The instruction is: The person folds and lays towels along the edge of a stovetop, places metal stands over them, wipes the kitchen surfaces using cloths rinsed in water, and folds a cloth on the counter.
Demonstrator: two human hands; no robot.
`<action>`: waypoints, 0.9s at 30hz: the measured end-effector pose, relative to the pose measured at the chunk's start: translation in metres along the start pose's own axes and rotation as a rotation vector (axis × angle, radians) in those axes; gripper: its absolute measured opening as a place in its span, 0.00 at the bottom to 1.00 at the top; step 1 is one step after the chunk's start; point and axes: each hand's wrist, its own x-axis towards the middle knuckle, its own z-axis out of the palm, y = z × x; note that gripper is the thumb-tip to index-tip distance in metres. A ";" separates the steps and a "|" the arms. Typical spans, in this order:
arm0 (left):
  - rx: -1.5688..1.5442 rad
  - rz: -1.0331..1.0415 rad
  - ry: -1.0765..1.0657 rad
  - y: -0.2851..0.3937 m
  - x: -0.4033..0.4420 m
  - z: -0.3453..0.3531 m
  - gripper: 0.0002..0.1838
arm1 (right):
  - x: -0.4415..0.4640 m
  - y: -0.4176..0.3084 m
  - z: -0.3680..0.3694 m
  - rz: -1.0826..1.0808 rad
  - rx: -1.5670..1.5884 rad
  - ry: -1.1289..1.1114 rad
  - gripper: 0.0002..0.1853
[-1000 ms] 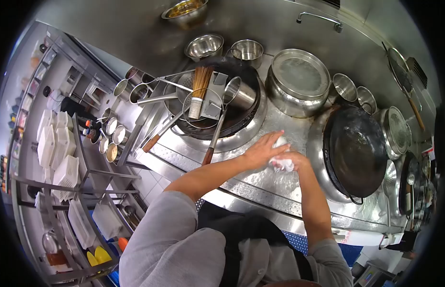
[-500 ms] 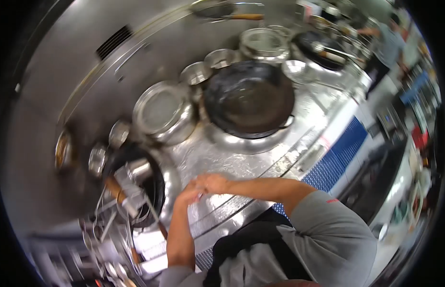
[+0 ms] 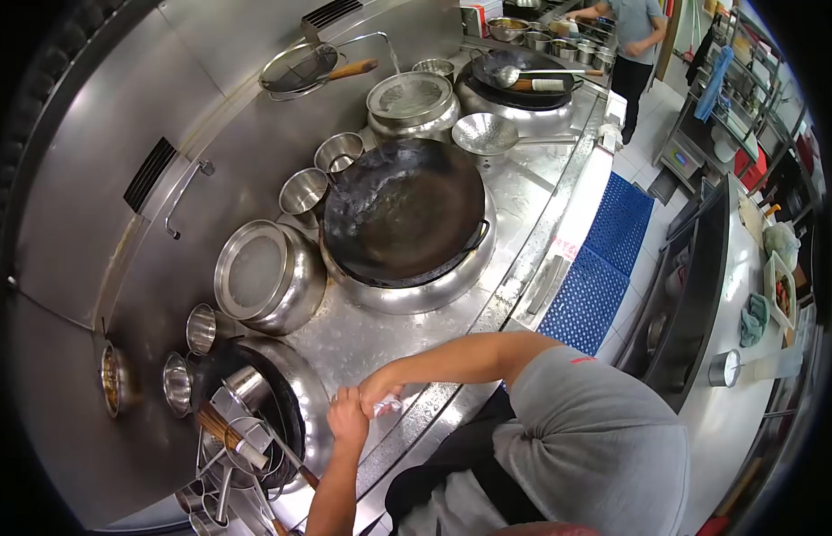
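In front of my body my two hands meet above the steel stove top (image 3: 344, 335). My right hand (image 3: 377, 386) is closed, and a crumpled white piece, paper or thin cloth (image 3: 387, 406), sticks out below its fingers. Pressed against it is my left hand (image 3: 348, 416), its fingers bent; whatever lies inside them is hidden. Left of the hands, a dark wok (image 3: 291, 393) holds a steel pot (image 3: 246, 388), a bamboo brush (image 3: 221, 427) and a wire strainer (image 3: 260, 447).
A large black wok (image 3: 407, 214) sits on a burner ahead, beside a lidded steel pot (image 3: 255, 268). Farther off are a perforated ladle (image 3: 486, 134) and another wok (image 3: 523, 80). A co-worker (image 3: 638, 45) stands at the far end. Blue mats (image 3: 604, 241) cover the floor.
My view has shifted and sharpened. Both hands stay together, now slightly lower in view, and the white piece shows more plainly under my right hand.
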 end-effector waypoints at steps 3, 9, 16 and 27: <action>0.057 -0.106 -0.239 -0.011 0.024 0.023 0.15 | -0.006 -0.005 0.023 -0.078 -0.707 0.547 0.05; -0.498 0.061 -0.589 -0.052 0.048 0.102 0.15 | 0.039 0.070 0.011 -0.324 -1.193 0.918 0.14; -0.983 -0.264 0.157 0.002 0.005 0.058 0.37 | 0.000 0.091 -0.016 -0.433 -0.148 1.152 0.18; -0.014 0.073 -0.044 0.064 0.019 -0.022 0.15 | 0.003 0.051 -0.006 -0.256 -0.086 0.442 0.13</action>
